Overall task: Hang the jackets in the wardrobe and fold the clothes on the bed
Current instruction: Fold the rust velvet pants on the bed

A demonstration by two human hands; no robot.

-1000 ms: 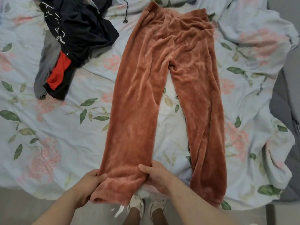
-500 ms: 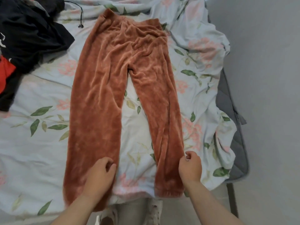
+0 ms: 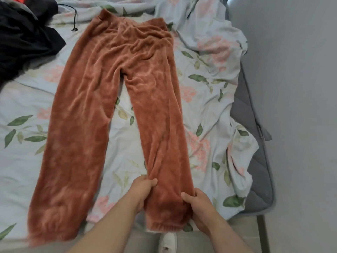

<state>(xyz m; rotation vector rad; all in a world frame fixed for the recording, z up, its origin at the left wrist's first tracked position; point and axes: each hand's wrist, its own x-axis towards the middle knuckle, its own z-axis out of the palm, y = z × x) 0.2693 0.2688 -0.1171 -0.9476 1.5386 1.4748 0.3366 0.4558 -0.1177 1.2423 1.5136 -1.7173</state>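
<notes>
Rust velour trousers (image 3: pixel 116 99) flat on floral bed sheet (image 3: pixel 215 92); left hand (image 3: pixel 144 189) and right hand (image 3: pixel 197 203) each pinching right leg's lower edges.

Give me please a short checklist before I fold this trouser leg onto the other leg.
1. Grip of the left hand on the inner edge of the held leg: ok, fingers curl round the cloth.
2. Grip of the right hand on its outer edge: ok.
3. The free leg flat on the bedsheet: ok.
4. The waistband smooth: not ok, wrinkled.
5. The black clothes apart from the trousers: ok.
6. Underside of the held leg: cannot tell.
</notes>
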